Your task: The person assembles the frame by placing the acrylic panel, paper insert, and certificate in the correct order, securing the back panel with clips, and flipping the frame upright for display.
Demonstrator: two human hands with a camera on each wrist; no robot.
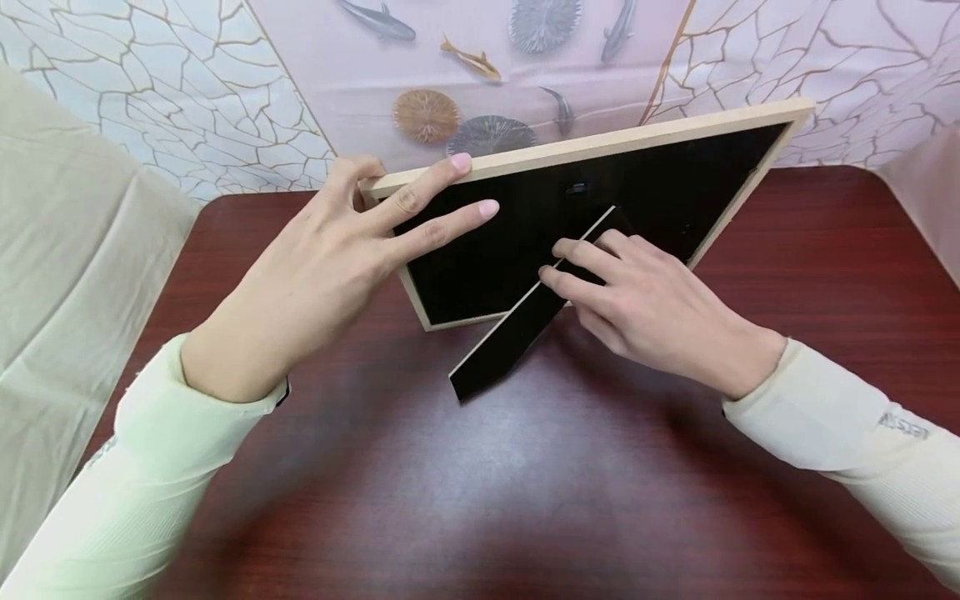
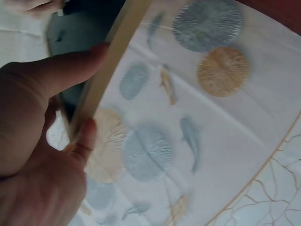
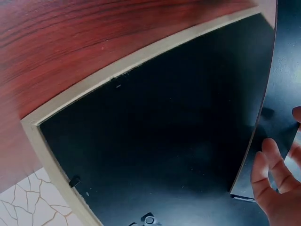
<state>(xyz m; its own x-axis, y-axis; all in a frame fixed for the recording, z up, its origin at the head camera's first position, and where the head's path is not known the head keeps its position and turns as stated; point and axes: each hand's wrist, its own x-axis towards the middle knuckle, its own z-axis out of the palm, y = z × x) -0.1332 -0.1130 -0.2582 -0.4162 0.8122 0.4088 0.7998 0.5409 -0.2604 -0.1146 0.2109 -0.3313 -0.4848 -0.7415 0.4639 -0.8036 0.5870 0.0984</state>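
Note:
A picture frame with a light wooden rim and a black back stands tilted on the table, its back facing me. My left hand grips its upper left corner, some fingers lying over the top rim and the back. In the left wrist view, the thumb presses on the rim. A black easel leg swings out from the back panel toward me. My right hand holds this leg around its upper half, the fingertips on its pale edge. The right wrist view shows the fingers against the leg. The frame's front is hidden.
The dark red wooden table shines under the frame. Behind it hangs a cloth printed with fish and round shapes, with cracked-line patterns at the sides. A small metal hanger sits on the back panel. Beige fabric drapes at the left.

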